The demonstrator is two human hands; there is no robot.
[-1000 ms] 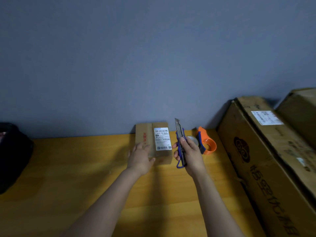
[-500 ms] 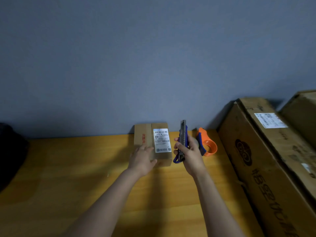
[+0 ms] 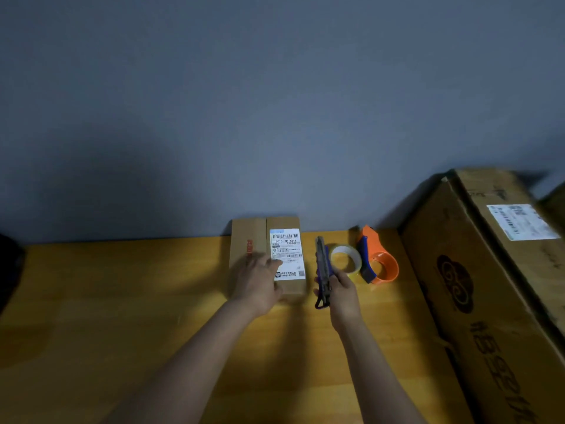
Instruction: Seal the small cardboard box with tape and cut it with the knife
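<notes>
The small cardboard box lies flat on the wooden table against the wall, with a white shipping label on its right half. My left hand rests flat on its near left part. My right hand holds a blue utility knife just right of the box, low over the table, pointing away from me; no blade shows. A roll of clear tape sits behind the knife, next to an orange and blue tape dispenser.
A large cardboard carton fills the right side of the table, with another box edge behind it at the far right. A dark object sits at the left edge. A grey wall stands right behind the table.
The knife's blade showed a second ago and no longer does. My right hand has lowered the knife toward the table beside the box. The left hand stays on the box.
</notes>
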